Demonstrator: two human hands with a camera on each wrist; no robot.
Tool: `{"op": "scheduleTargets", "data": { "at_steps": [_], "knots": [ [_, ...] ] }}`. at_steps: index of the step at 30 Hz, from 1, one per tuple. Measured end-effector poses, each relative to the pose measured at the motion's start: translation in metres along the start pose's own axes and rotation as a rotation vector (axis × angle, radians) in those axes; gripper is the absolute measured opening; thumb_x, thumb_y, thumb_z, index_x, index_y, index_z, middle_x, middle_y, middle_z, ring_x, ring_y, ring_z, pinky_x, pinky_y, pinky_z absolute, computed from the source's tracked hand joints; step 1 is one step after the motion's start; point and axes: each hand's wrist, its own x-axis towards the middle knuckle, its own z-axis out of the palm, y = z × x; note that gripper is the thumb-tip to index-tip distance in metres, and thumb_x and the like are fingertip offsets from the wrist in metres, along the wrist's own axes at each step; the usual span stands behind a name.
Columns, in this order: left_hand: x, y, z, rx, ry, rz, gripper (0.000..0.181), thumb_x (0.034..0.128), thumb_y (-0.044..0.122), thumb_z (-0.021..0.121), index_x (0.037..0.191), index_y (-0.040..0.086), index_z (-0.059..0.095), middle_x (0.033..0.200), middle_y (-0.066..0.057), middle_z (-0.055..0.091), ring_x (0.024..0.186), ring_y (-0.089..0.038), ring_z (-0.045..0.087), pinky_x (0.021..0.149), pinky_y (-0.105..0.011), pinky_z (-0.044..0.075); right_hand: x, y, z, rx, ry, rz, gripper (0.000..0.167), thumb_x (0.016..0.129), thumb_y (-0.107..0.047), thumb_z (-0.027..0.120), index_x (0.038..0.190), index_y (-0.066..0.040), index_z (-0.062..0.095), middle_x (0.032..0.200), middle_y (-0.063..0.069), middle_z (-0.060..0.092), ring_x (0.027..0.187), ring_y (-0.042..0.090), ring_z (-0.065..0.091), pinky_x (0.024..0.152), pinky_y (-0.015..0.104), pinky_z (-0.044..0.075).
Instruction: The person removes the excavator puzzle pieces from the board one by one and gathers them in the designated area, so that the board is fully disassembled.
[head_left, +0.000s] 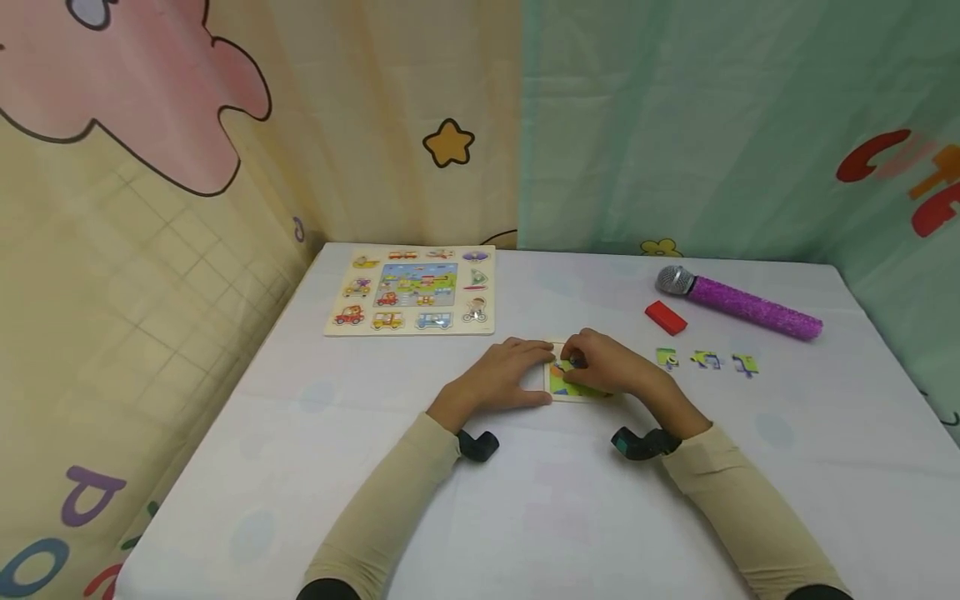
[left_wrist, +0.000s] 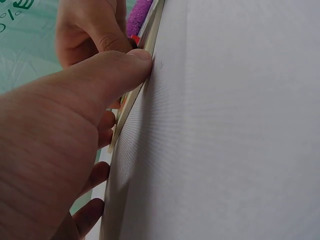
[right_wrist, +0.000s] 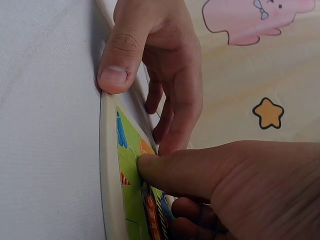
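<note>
A pale frame (right_wrist: 111,175) lies flat at the centre of the table (head_left: 570,517), filled with a green puzzle picture (right_wrist: 128,165); a blue shape, an orange patch and a red striped cone show in it. At ten o'clock from it lies a cream board (head_left: 405,332), its border set with vehicle shapes such as a red car (head_left: 349,315) and a blue bus (head_left: 435,320), round a scene panel (head_left: 417,283).

The left hand (head_left: 498,375) stands at the frame's nine o'clock side, thumb and fingers spread apart, the thumb pressing the corner near eight. The right hand (head_left: 611,362) covers the frame's two o'clock part, thumb on the picture, other fingers bent; whether it pinches a piece I cannot tell. The left wrist view shows the frame only edge-on, mostly behind the hands, and both sleeves (head_left: 390,500) run off the bottom of the head view.

At three o'clock sit three loose knobbed pieces (head_left: 707,359), too small to read. At two o'clock are a red oblong block (head_left: 665,317) and, beyond, a glittery purple mic (head_left: 756,310) with a silver mesh head (head_left: 675,280).
</note>
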Motion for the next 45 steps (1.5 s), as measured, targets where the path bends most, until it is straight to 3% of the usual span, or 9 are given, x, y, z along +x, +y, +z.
{"op": "scheduleTargets", "data": {
  "at_steps": [4, 10, 23, 31, 45],
  "knots": [
    [0.0, 0.001, 0.0, 0.003, 0.008, 0.006, 0.069, 0.0927, 0.051, 0.07, 0.15, 0.017, 0.049, 0.159, 0.004, 0.039, 0.142, -0.018, 0.036, 0.113, -0.041, 0.031, 0.0, 0.004, 0.001, 0.046, 0.005, 0.005, 0.025, 0.091, -0.013, 0.077, 0.111, -0.002, 0.064, 0.1, 0.008, 0.057, 0.092, 0.024, 0.053, 0.085, 0.04, 0.05],
    [-0.001, 0.001, 0.0, -0.009, 0.012, -0.001, 0.075, 0.092, 0.049, 0.072, 0.154, 0.017, 0.043, 0.158, 0.005, 0.04, 0.141, -0.019, 0.037, 0.113, -0.042, 0.032, 0.001, 0.006, 0.002, 0.124, 0.013, -0.073, 0.025, 0.091, -0.006, 0.075, 0.109, -0.006, 0.058, 0.101, 0.007, 0.058, 0.092, 0.024, 0.054, 0.085, 0.04, 0.05],
    [-0.001, 0.003, -0.002, -0.029, 0.004, -0.022, 0.076, 0.0926, 0.049, 0.071, 0.156, 0.02, 0.04, 0.159, 0.007, 0.038, 0.142, -0.018, 0.035, 0.114, -0.04, 0.03, -0.002, 0.024, -0.006, 0.253, -0.078, -0.144, 0.033, 0.094, 0.004, 0.067, 0.123, -0.011, 0.062, 0.112, 0.004, 0.066, 0.095, 0.022, 0.059, 0.088, 0.037, 0.053],
    [-0.001, 0.002, -0.001, -0.026, -0.002, -0.021, 0.077, 0.0927, 0.051, 0.07, 0.156, 0.019, 0.039, 0.16, 0.005, 0.037, 0.142, -0.019, 0.035, 0.114, -0.042, 0.03, -0.003, 0.026, -0.009, 0.27, -0.083, -0.158, 0.031, 0.094, 0.0, 0.069, 0.124, -0.009, 0.064, 0.112, 0.004, 0.067, 0.098, 0.023, 0.061, 0.092, 0.042, 0.053],
    [-0.001, 0.002, -0.002, -0.012, -0.007, -0.028, 0.079, 0.0924, 0.051, 0.07, 0.156, 0.017, 0.039, 0.159, 0.004, 0.039, 0.143, -0.019, 0.035, 0.114, -0.041, 0.03, -0.004, 0.03, -0.015, 0.275, -0.04, -0.212, 0.028, 0.093, 0.0, 0.07, 0.119, -0.008, 0.065, 0.103, 0.002, 0.066, 0.091, 0.02, 0.06, 0.085, 0.035, 0.054]
  ]
}}
